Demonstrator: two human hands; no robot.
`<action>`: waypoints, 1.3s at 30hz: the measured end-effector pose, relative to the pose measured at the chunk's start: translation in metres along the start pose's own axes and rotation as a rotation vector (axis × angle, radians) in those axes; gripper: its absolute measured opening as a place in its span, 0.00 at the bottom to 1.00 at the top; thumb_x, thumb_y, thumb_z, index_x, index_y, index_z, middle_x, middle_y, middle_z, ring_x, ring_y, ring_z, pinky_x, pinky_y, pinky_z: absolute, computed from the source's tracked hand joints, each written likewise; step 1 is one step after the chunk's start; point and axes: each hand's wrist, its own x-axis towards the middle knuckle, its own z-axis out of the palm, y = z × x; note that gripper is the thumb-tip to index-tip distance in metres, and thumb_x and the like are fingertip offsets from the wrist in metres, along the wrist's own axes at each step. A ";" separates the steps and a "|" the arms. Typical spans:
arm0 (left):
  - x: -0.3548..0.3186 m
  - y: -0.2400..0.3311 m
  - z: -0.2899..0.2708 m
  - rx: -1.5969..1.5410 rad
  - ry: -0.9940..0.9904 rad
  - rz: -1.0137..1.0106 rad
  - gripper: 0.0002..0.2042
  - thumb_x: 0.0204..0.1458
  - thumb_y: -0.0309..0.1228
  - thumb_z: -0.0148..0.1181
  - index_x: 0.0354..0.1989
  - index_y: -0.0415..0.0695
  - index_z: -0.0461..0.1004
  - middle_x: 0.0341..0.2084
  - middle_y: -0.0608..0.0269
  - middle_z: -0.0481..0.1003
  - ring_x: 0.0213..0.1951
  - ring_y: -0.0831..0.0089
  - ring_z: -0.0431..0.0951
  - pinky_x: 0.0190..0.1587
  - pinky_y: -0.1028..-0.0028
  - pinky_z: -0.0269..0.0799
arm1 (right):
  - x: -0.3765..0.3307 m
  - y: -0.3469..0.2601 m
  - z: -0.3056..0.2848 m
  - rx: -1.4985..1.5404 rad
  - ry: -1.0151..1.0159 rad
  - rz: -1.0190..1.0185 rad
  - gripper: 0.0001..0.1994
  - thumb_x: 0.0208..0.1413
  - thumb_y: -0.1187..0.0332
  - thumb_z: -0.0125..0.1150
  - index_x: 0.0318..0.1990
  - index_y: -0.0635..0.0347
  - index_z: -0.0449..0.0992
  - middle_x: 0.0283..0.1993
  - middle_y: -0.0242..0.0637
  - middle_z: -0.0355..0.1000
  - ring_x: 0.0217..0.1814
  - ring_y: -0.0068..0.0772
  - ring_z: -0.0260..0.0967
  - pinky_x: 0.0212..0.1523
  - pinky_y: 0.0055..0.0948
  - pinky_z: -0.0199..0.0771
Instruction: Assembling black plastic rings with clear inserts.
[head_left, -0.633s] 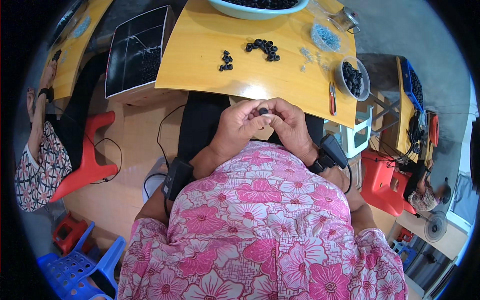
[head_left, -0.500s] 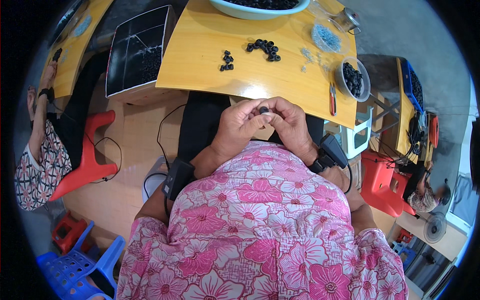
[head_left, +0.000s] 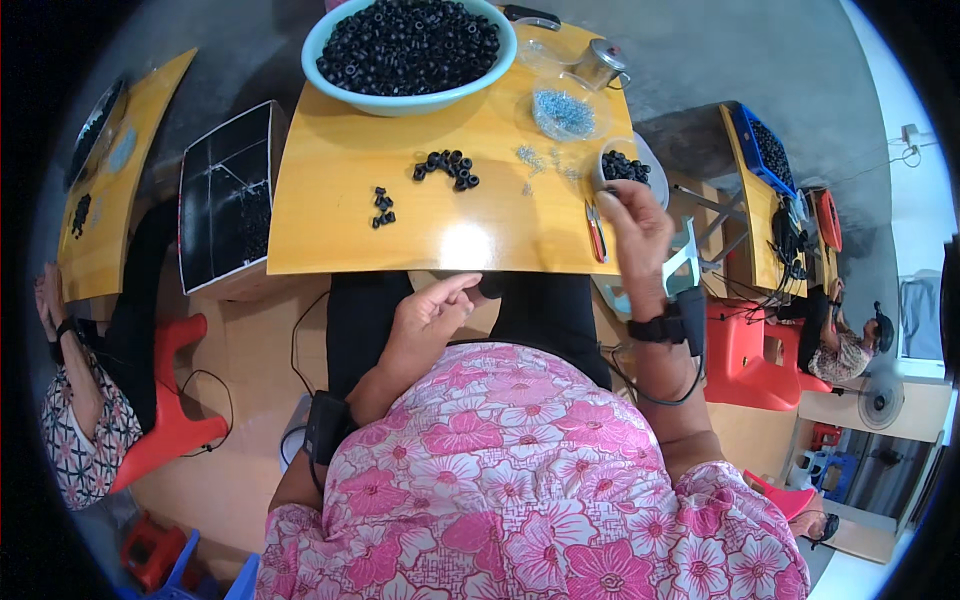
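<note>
The right hand (head_left: 635,225) was raised over the right edge of the tabletop (head_left: 330,215), just beside the small bowl (head_left: 628,168). Its fingers (head_left: 618,195) were curled in, seemingly pinched on something small and dark at their tips, though whether they truly held a piece could not be told. The left hand (head_left: 428,318) stayed low by the lap, below the tabletop's near edge. Its thumb and forefinger were closed on a small black ring (head_left: 490,287), the other fingers loosely folded.

To do this step well, the right hand would probably have needed a light pinch with the fingertips only, coming straight down over the small bowl so that the rim was not knocked. The left would have done best to keep its ring steady and turned up toward the eyes.

The small bowl held a heap of black rings and stood near the right edge. The big pale basin (head_left: 410,95) at the far side was filled nearly to the rim with the same black rings. A clear bag (head_left: 563,112) of small silvery parts lay between basin and bowl, with a few such parts spilled beside it. Two loose clusters of rings (head_left: 448,168) lay on the bare wood, well apart from the bowl. Red-handled pliers (head_left: 596,232) lay just left of the right hand.
</note>
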 end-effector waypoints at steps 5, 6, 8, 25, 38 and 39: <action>0.000 0.004 0.004 -0.006 -0.020 -0.041 0.18 0.57 0.27 0.55 0.57 0.38 0.71 0.29 0.75 0.68 0.30 0.88 0.65 0.35 0.86 0.63 | 0.040 0.019 -0.060 -0.667 0.100 -0.041 0.11 0.50 0.73 0.66 0.42 0.63 0.77 0.33 0.38 0.77 0.34 0.33 0.74 0.38 0.27 0.73; -0.001 0.004 0.005 -0.001 -0.011 -0.039 0.18 0.57 0.27 0.55 0.57 0.38 0.71 0.29 0.75 0.68 0.30 0.88 0.65 0.35 0.86 0.63 | 0.043 0.019 -0.062 -0.905 0.089 -0.062 0.12 0.49 0.72 0.66 0.42 0.62 0.77 0.33 0.41 0.76 0.35 0.41 0.75 0.39 0.31 0.73; -0.001 0.000 0.005 0.006 0.010 -0.038 0.18 0.57 0.27 0.55 0.57 0.38 0.71 0.29 0.75 0.68 0.30 0.88 0.64 0.35 0.86 0.62 | 0.042 0.012 -0.056 -0.985 0.101 -0.059 0.12 0.49 0.71 0.65 0.42 0.61 0.76 0.34 0.42 0.76 0.37 0.45 0.74 0.40 0.34 0.73; 0.009 -0.013 -0.002 -0.133 0.039 -0.077 0.17 0.57 0.22 0.54 0.55 0.37 0.71 0.28 0.73 0.69 0.29 0.87 0.65 0.35 0.84 0.64 | 0.029 0.036 0.105 -0.510 -0.403 -0.137 0.14 0.47 0.71 0.66 0.43 0.62 0.77 0.33 0.42 0.73 0.32 0.40 0.72 0.35 0.35 0.72; 0.009 -0.013 -0.007 -0.135 0.079 -0.078 0.16 0.57 0.21 0.53 0.54 0.36 0.72 0.28 0.72 0.71 0.30 0.87 0.67 0.34 0.85 0.65 | 0.026 0.032 0.115 -0.640 -0.416 -0.128 0.11 0.46 0.70 0.64 0.39 0.62 0.77 0.35 0.47 0.74 0.38 0.51 0.72 0.40 0.41 0.72; 0.009 -0.013 -0.007 -0.122 0.076 -0.070 0.16 0.57 0.21 0.53 0.54 0.36 0.72 0.28 0.72 0.71 0.29 0.87 0.67 0.34 0.85 0.65 | 0.025 0.032 0.113 -0.640 -0.416 -0.126 0.11 0.46 0.70 0.64 0.39 0.62 0.77 0.35 0.47 0.74 0.38 0.51 0.72 0.40 0.41 0.72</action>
